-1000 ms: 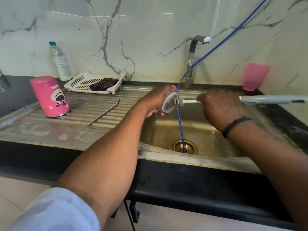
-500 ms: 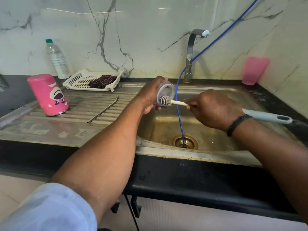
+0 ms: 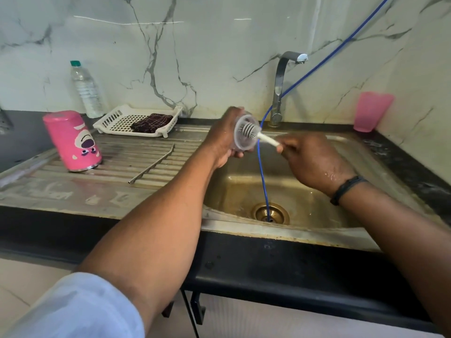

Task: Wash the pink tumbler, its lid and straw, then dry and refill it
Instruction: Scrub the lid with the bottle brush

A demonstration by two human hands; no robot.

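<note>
Head view: lid scrub above the sink (image 3: 361,152).
I log left hand (image 3: 223,140) gripping the clear lid (image 3: 245,132), right hand (image 3: 310,162) clasping the brush (image 3: 251,131) (bristles touching the lid); left of the sink, pink tumbler (image 3: 72,141) upturned, metal straw (image 3: 152,165) lying beside it.

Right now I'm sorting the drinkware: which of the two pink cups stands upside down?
The pink tumbler with the cartoon face, on the draining board left of the sink, stands mouth down. The plain pink cup in the right corner stands mouth up.
</note>
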